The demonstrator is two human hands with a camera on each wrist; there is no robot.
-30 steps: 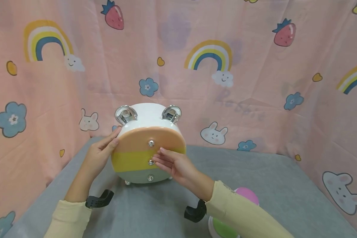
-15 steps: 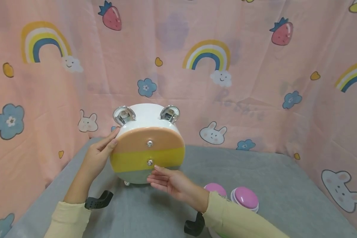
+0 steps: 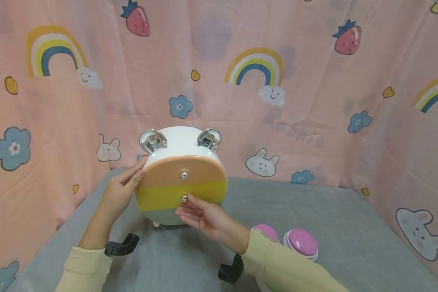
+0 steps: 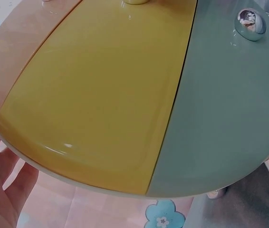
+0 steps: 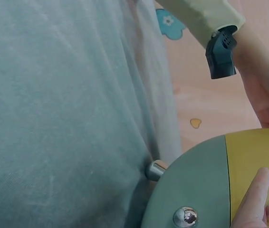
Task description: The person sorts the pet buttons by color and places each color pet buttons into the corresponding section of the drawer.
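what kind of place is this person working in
Probably a makeshift tabletop recording corner: a pink patterned backdrop hangs close behind, a grey cloth covers the work surface, and black devices are worn on both wrists.

No text, label, brand, number or sign can be read with certainty. The one trace of lettering is on the pink curtain [image 3: 314, 69]: a short row of faint, greyish letter-like marks [image 3: 291, 128], visible in the head view. The row sits below the printed smiling cloud [image 3: 271, 95] and above and right of the rabbit print [image 3: 261, 163], slanting downward to the right. The marks are too blurred for individual characters to be made out.
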